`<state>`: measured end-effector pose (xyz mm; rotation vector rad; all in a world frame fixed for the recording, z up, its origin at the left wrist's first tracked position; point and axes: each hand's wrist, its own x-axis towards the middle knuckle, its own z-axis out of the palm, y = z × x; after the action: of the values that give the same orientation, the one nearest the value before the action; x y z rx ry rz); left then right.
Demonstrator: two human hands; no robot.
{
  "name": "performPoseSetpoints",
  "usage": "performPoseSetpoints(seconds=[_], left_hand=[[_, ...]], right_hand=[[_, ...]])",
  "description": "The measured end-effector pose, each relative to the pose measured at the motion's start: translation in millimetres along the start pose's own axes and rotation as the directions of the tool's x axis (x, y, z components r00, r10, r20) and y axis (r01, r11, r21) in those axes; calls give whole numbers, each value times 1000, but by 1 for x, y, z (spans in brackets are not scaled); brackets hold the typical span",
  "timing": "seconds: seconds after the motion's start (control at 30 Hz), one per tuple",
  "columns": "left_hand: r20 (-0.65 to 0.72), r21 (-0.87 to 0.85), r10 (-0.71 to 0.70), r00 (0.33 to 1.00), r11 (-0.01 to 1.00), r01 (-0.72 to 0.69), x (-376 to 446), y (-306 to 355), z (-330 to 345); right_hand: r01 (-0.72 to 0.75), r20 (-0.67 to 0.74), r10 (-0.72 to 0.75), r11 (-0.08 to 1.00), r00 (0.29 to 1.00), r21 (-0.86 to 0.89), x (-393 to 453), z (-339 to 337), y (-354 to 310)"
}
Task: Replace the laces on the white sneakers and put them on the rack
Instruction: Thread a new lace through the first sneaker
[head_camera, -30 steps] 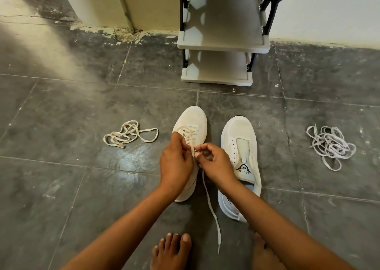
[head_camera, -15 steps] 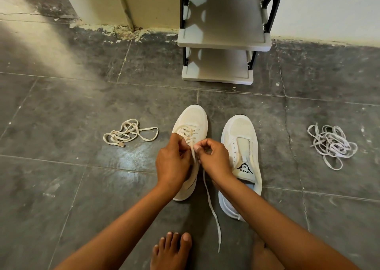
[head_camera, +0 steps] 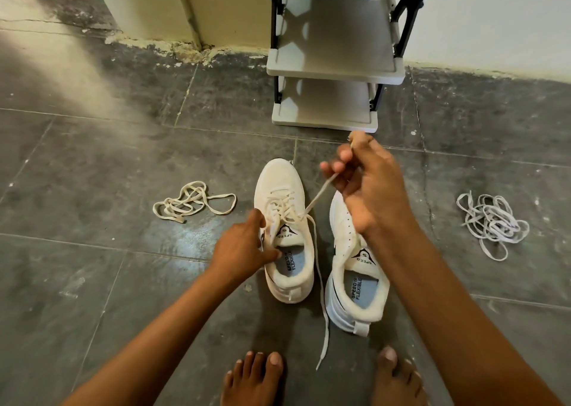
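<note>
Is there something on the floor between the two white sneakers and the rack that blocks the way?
Nothing visible does. The floor between the left sneaker, the right sneaker and the rack is bare tile. Both loose lace piles lie off to the sides. Only the right hand, pulling a lace, hovers above that path.

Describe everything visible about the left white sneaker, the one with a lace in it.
The left white sneaker stands upright on the grey tiled floor, toe toward the grey shoe rack. Its knit-looking upper carries a cream flat lace, partly threaded; one end trails on the floor, the other is pulled taut by the right hand. The left hand steadies its collar. The insole reads SPEED & FLEXIBLE.
</note>
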<state>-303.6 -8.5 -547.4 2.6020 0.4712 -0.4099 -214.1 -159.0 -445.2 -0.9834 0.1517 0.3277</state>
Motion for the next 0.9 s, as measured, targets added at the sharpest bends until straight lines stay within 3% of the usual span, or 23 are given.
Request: performPoseSetpoints(seconds=[0.03,0.07,0.1,0.13,0.17,0.2,0.23,0.27,0.3,0.37,0.47,0.53,0.63,0.77,0.9], left_hand=[[-4,6,1,1000,1000,-1,0,1,1],[-15,17,3,1000,1000,-3,1,3,2],[-34,26,9,999,1000,-9,2,5,2],[-59,38,18,998,999,-16,4,6,1],[-85,51,29,996,998,-24,6,7,1],[-107,65,41,993,997,-34,7,8,0],[-126,80,53,991,996,-43,9,9,-2],[-135,96,64,989,994,-51,11,8,-2],[-138,111,71,988,992,-55,11,8,-2],[-138,155,81,987,986,-59,11,9,-2],[-130,293,125,983,953,-83,10,9,-1],[-113,353,148,982,930,-99,9,8,0],[-95,372,153,984,922,-107,9,9,0],[-103,366,151,983,925,-104,8,8,-1],[-98,383,144,985,919,-97,9,8,-3]], right_hand=[[-10,7,11,999,1000,-36,3,-2,-2],[-15,-7,14,978,1000,-207,8,-7,4],[-4,-16,-4,867,1000,-499,12,-15,14],[20,8,-21,625,1000,-781,16,-26,27],[54,66,25,332,998,-942,19,-37,39],[102,110,115,77,987,-992,19,-48,49],[155,135,200,-90,971,-984,19,-55,56],[203,159,247,-164,956,-965,18,-60,60],[235,187,258,-171,948,-957,17,-61,60],[269,261,195,-13,945,-963,16,-59,56],[321,340,-30,424,940,-847,14,-49,37],[359,336,-159,623,928,-695,14,-45,17],[355,338,-178,723,924,-593,12,-41,6],[137,356,8,915,934,-380,6,-38,15],[117,378,-3,953,926,-279,3,-38,11]])
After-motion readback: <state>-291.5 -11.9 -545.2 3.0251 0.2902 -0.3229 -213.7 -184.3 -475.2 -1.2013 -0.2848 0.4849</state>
